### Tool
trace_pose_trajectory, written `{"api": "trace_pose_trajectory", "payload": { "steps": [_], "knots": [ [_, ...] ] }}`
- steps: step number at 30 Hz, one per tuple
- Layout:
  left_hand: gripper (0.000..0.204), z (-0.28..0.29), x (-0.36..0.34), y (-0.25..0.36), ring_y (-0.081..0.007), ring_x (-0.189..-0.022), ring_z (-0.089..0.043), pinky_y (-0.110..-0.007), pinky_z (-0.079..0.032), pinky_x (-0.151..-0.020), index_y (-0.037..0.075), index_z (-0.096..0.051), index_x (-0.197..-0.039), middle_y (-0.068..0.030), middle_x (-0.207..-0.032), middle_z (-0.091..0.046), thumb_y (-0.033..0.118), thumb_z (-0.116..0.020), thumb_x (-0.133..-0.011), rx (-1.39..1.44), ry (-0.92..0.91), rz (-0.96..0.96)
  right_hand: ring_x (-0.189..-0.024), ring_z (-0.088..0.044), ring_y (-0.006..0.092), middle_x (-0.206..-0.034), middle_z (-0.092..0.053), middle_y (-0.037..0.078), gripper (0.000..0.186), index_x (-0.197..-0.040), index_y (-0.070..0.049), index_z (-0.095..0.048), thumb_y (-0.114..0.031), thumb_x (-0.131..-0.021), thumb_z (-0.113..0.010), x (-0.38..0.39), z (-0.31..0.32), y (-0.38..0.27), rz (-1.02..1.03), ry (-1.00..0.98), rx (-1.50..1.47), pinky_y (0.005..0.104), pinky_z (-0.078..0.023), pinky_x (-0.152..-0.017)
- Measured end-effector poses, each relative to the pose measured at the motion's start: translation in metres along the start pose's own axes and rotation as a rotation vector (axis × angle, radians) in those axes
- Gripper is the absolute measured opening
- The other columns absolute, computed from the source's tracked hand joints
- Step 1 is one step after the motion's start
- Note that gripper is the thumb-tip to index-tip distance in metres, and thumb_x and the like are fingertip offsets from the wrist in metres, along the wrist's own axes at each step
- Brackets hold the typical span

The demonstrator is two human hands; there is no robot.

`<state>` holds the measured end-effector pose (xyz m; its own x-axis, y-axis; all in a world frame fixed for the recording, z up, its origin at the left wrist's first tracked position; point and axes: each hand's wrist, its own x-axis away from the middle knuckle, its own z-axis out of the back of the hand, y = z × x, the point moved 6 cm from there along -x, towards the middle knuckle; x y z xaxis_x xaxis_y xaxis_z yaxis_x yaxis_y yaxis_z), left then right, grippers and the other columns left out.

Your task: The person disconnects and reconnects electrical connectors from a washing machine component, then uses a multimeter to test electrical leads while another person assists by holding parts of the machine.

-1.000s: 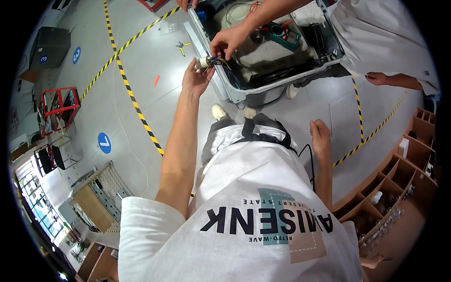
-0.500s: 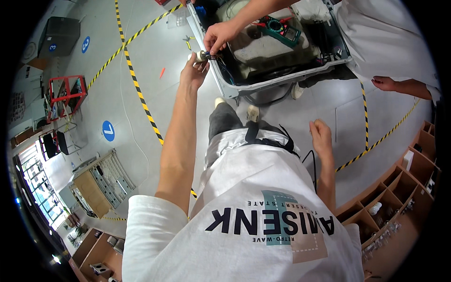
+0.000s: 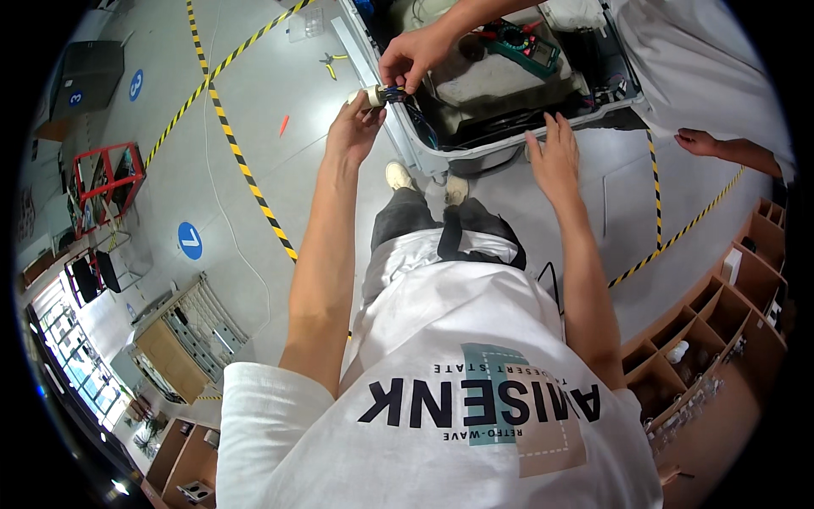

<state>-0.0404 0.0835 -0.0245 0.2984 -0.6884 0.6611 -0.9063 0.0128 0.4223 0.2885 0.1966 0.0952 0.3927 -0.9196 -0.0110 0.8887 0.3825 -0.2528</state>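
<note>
My left hand (image 3: 353, 134) is closed around a white cylindrical part (image 3: 365, 101) just outside the corner of an opened appliance (image 3: 475, 156). Dark and coloured wires (image 3: 393, 93) run from that part into the housing. A co-worker's hand (image 3: 415, 56) reaches in from above, with its fingers at the wires. My right hand (image 3: 557, 161) is raised near the appliance's front rim, fingers spread and nothing in it. Inside the housing, a green multimeter (image 3: 527, 47) with red probe leads rests on a pale, bulky part (image 3: 483, 92).
Yellow-handled pliers (image 3: 332, 63), a clear compartment box (image 3: 305, 25) and a red object (image 3: 284, 125) lie on the floor to the left. The co-worker's other hand (image 3: 697, 142) hangs at the right. Wooden shelving (image 3: 699, 343) stands lower right, a red-framed cart (image 3: 108, 182) far left.
My right hand has risen from beside my waist toward the appliance rim, and its fingers have spread. My left hand still grips the white part; the co-worker's fingers remain at the wires.
</note>
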Motion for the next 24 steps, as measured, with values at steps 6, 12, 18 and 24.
{"api": "trace_pose_trajectory", "payload": {
  "steps": [6,12,18,24],
  "knots": [
    [0.032,-0.006,0.008,0.007,-0.0258,-0.097,-0.061,-0.035,-0.053,-0.084,0.002,-0.056,-0.113,-0.0128,-0.105,-0.06,0.024,-0.065,-0.091,-0.061,-0.029,0.055,-0.143,-0.014,0.0373,-0.151,-0.025,0.023,0.069,-0.145,0.0,-0.029,-0.047,-0.097,-0.042,-0.005,-0.062,-0.002,-0.139,-0.026,0.044,0.0457,-0.015,-0.116],
    [0.038,-0.009,0.008,0.004,-0.0278,-0.098,-0.061,-0.034,-0.055,-0.08,0.0,-0.053,-0.115,-0.0168,-0.107,-0.06,0.028,-0.064,-0.091,-0.138,-0.031,0.094,-0.142,-0.013,0.0398,-0.149,-0.028,0.023,0.063,-0.143,-0.001,-0.032,-0.042,-0.097,-0.045,-0.001,-0.065,0.0,-0.188,0.104,0.008,0.0467,-0.019,-0.115],
    [0.041,-0.006,0.008,0.003,-0.0271,-0.098,-0.063,-0.034,-0.055,-0.082,0.0,-0.053,-0.117,-0.0171,-0.109,-0.06,0.031,-0.062,-0.092,-0.179,-0.015,0.142,-0.139,-0.019,0.0423,-0.142,-0.036,0.023,0.055,-0.139,-0.001,-0.039,-0.035,-0.096,-0.049,0.0,-0.062,-0.004,-0.124,0.183,0.025,0.0481,-0.023,-0.113],
    [0.041,-0.003,0.006,-0.001,-0.0265,-0.097,-0.064,-0.034,-0.055,-0.085,0.0,-0.053,-0.116,-0.0159,-0.109,-0.061,0.032,-0.063,-0.091,-0.146,-0.059,0.198,-0.139,-0.021,0.0424,-0.141,-0.038,0.023,0.054,-0.137,-0.001,-0.041,-0.034,-0.096,-0.049,-0.001,-0.059,-0.005,-0.122,0.189,0.052,0.0482,-0.028,-0.11]
  ]
}}
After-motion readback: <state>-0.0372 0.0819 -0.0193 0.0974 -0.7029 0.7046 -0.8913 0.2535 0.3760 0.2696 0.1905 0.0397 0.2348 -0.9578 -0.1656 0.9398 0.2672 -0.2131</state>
